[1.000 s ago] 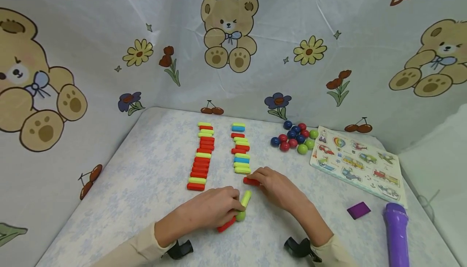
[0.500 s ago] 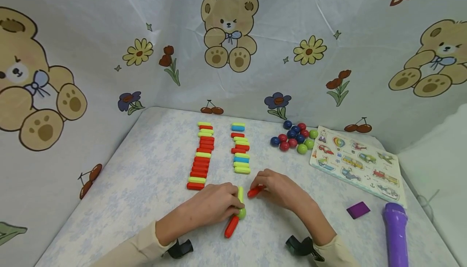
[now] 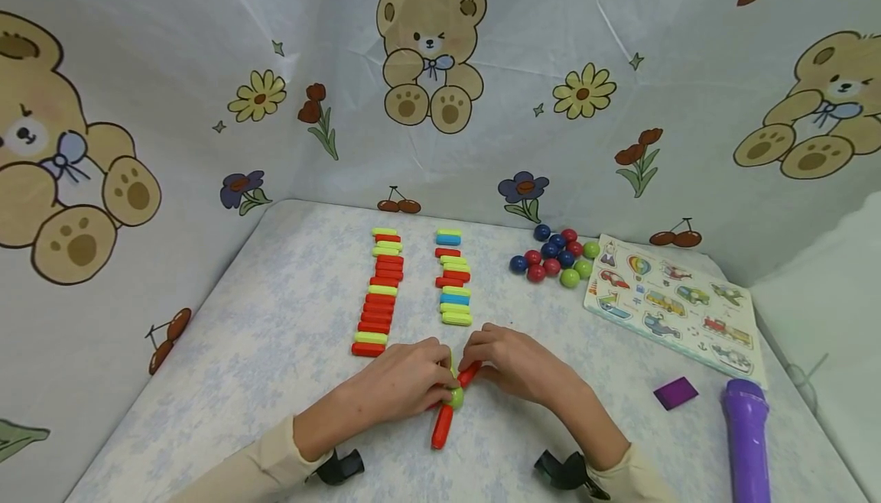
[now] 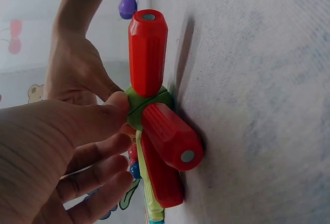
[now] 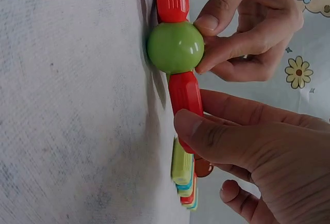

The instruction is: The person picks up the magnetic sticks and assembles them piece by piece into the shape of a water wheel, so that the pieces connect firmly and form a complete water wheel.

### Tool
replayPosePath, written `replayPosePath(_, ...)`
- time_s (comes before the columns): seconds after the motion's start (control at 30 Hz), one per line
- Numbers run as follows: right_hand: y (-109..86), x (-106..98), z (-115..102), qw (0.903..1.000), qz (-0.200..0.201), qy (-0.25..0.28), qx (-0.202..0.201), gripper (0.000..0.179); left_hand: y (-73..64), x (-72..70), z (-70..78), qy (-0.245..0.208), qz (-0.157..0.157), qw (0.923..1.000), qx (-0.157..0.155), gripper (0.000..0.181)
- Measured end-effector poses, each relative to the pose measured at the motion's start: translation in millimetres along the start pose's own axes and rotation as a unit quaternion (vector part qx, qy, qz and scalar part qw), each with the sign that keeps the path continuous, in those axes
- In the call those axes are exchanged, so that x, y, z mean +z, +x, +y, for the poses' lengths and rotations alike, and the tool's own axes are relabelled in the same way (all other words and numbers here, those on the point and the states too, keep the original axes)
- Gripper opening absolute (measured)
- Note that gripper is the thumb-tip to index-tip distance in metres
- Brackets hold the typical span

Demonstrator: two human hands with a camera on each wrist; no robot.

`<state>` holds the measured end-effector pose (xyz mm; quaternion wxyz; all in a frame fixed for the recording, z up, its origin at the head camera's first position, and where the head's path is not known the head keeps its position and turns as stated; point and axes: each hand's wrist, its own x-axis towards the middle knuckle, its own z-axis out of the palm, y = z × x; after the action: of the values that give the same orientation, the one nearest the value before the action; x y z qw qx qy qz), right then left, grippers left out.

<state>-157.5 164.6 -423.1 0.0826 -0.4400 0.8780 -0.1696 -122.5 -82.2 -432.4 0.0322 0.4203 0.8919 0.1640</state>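
My left hand (image 3: 406, 379) pinches a green ball (image 5: 175, 47) low over the table, thumb and fingertips at its side. Red magnetic rods join it: one red rod (image 3: 442, 428) points toward the front, and another (image 4: 172, 136) juts toward the left wrist camera, a round metal tip in its end. Partly hidden behind the left fingers, a lime rod (image 3: 451, 361) extends away from the ball. Between thumb and fingers, my right hand (image 3: 518, 363) holds a further red rod (image 5: 184, 92), its end right at the ball.
Two columns of red, lime and blue rods (image 3: 378, 309) (image 3: 455, 309) lie farther back. Blue, red and green balls (image 3: 551, 267) cluster near the back wall beside a picture puzzle board (image 3: 677, 308). A purple tile (image 3: 676, 394) and a purple flashlight-like object (image 3: 747, 442) lie right.
My right hand has drawn the red rod away from the right column toward the front, bringing its end to the green ball. The joined piece in my left hand has turned slightly.
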Motion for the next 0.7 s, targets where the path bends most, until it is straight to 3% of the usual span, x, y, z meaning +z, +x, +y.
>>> replayPosePath(0.1,0.4,2,1,0.9999,0.007,-0.010,0.003,0.026,0.4,0.5,-0.3,-0.004,0.000,0.9999,0.016,0.016)
replayPosePath(0.33,-0.5,12,12,0.9961,0.025,-0.075,0.038,0.059,0.0,-0.9,-3.9,-0.023,-0.020,0.9981,0.054,0.017)
replayPosePath(0.53,-1.1,19,23,0.9931,0.064,-0.083,0.053,0.056,-0.4,-1.9,-4.9,-0.030,-0.033,0.9975,0.055,0.016)
replayPosePath(0.7,0.0,18,27,0.9905,0.103,-0.077,0.049,0.045,0.1,-1.9,-3.4,-0.026,-0.024,0.9989,0.029,0.016)
